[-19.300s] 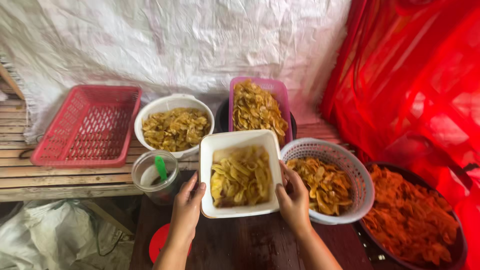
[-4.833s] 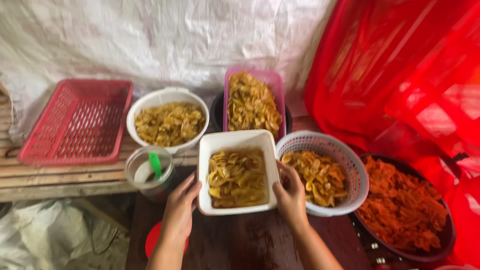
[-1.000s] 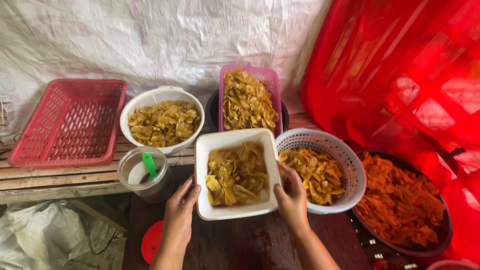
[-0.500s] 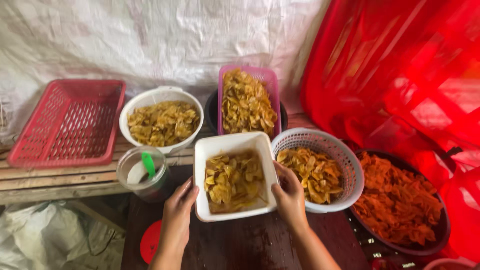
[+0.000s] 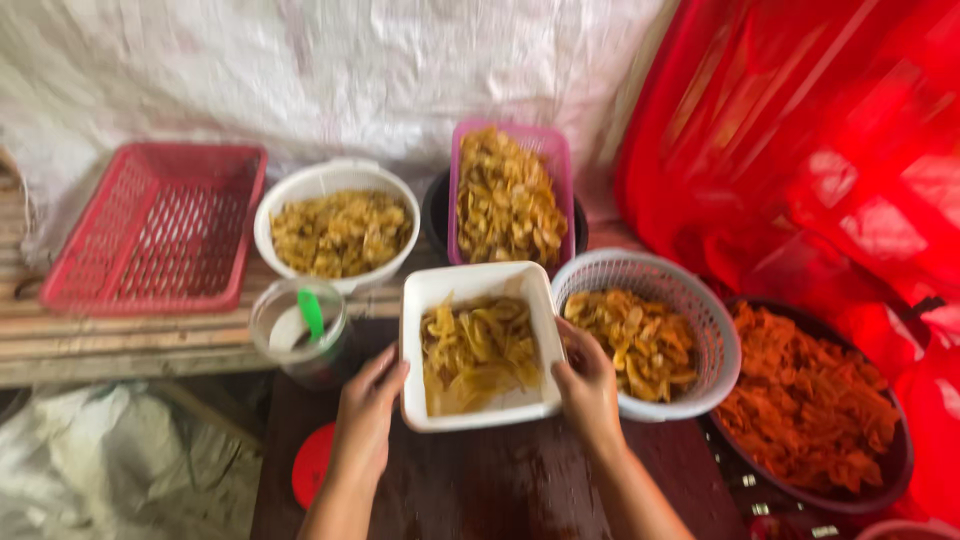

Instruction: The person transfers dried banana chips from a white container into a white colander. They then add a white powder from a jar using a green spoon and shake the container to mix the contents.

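Change: since half a second ago the white rectangular tub [image 5: 478,287] has tilted a little, its contents heaped toward the far end, near corner bare.
Left hand [image 5: 368,408]: fingers curled on the tub's left wall, gripping it.
Right hand [image 5: 588,385]: clasped on the right wall, just beside the white mesh basket [image 5: 700,315] of chips.
Tub: held between both hands above the dark wooden table [image 5: 480,490].
Contents: pale yellow banana chips [image 5: 478,350], curled and glossy, slightly blurred.
Around: red plastic sheet [image 5: 820,150] right, white tarp [image 5: 300,70] behind.
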